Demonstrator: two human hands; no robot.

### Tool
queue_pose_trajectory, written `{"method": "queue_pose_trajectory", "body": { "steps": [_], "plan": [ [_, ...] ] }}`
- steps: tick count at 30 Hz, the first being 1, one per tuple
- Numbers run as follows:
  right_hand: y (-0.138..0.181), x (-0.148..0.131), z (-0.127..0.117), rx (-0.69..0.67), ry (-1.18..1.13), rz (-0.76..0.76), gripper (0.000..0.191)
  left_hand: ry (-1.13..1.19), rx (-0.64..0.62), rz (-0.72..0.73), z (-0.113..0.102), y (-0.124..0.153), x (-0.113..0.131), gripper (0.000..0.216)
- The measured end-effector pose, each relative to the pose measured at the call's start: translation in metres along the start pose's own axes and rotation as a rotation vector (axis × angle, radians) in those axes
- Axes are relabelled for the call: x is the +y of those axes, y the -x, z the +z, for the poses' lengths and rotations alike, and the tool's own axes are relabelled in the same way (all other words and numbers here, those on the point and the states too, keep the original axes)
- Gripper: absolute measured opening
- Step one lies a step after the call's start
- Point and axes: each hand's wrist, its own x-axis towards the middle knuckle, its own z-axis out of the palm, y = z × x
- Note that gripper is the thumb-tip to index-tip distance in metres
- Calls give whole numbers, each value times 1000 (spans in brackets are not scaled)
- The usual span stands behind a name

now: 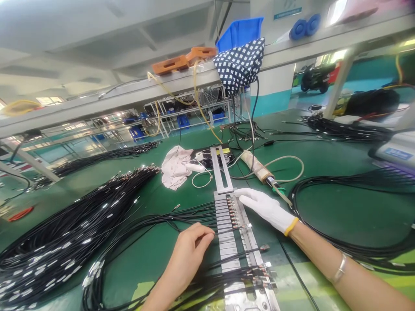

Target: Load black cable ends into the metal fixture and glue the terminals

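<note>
My bare left hand has its thumb and forefinger pinched on a black cable, whose metal end reaches across the slotted metal fixture. My right hand, in a white glove with a yellow cuff, rests on the fixture's right edge, fingers stretched out and holding nothing that I can see. Several cables lie side by side in the upper slots, their copper-coloured connectors lined up along the middle. Lower down, a bunch of cable ends lies across the fixture. A slotted metal frame adjoins its far end.
A large bundle of black cables covers the left side of the green table. Coiled cables lie at right. Beyond the fixture are a crumpled pale cloth and a tape-wrapped tool with a cord.
</note>
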Motion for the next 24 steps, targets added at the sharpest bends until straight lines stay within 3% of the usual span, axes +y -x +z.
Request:
{"method": "queue_pose_trajectory", "body": {
  "steps": [5,10,19,24],
  "plan": [
    [0,2,0,7,-13,13,34,6,66,-42,-5,-6,-3,23],
    [2,0,1,19,-9,30,32,17,17,-69,-5,-8,-2,29],
    [4,6,4,51,37,78,33,-309,-71,-14,-9,-8,-19,32],
    [4,7,5,28,37,67,34,-483,-116,-22,-7,-9,-13,29]
  ]
}}
